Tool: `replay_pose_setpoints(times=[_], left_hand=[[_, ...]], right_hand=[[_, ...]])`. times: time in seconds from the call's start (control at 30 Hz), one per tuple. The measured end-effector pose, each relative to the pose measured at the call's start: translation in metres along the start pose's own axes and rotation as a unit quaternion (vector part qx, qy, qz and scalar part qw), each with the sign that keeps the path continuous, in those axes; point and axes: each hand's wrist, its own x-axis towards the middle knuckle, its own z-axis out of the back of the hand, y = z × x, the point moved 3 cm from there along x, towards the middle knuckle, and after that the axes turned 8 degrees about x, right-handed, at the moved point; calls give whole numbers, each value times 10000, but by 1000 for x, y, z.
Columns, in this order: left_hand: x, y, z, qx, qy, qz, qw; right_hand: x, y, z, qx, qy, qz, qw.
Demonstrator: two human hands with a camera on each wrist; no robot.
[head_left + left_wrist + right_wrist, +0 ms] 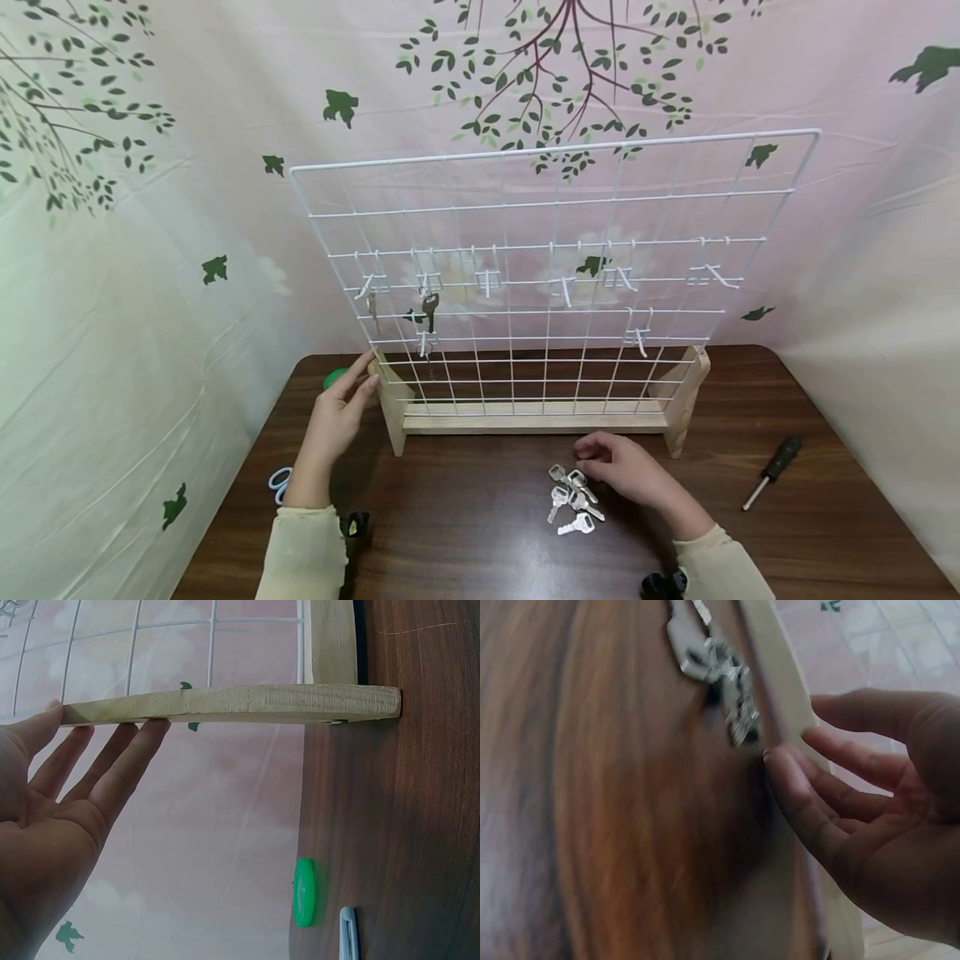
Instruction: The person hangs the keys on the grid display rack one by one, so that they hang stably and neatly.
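Table (450, 546): dark wood; I have it running under everything below.
Rack (536, 423): white grid on wooden feet, standing across the table.
Left hand (337, 421): fingers apart, fairly straight, tips against the rack's left side; well apart from the loose pile.
Right hand (622, 467): loosely bent, thumb parted from fingers; I see nothing held.
Screwdriver (780, 461): far right, shown in my head view only.
Green disc (304, 892): whole in the left wrist view; partly hidden by the left hand from the head.
Keys (578, 501): loose on the table before the rack, just left of the right hand and nearer the person; right is the nearer hand. Long axes mixed, some overlapping.
Hung key (430, 308): upper left of the grid, head view; the right wrist view, blurred, misses it but shows the finger gap.
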Motion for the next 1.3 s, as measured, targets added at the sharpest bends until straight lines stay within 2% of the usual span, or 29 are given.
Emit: replay_pose_setpoints(times=[0.07, 0.3, 0.53, 0.7, 1.03, 1.3], left_hand=[[0, -1, 0, -46, 15, 5, 10000], [0, -1, 0, -2, -34, 0, 10000], [0, -3, 0, -35, 30, 6, 10000], [-1, -5, 1, 5, 53, 30, 10000], [-1, -4, 1, 49, 38, 12, 10000], [0, -2, 0, -124, -5, -7, 9999]], right_hand=[[-1, -5, 0, -92, 151, 127, 9998], [-3, -15, -1, 104, 673, 491, 9965], [-4, -15, -1, -74, 895, 745, 9932], [-2, -14, -3, -263, 911, 874, 9916], [0, -11, -7, -360, 785, 710, 9937], [1, -10, -9, -586, 663, 667, 9938]])
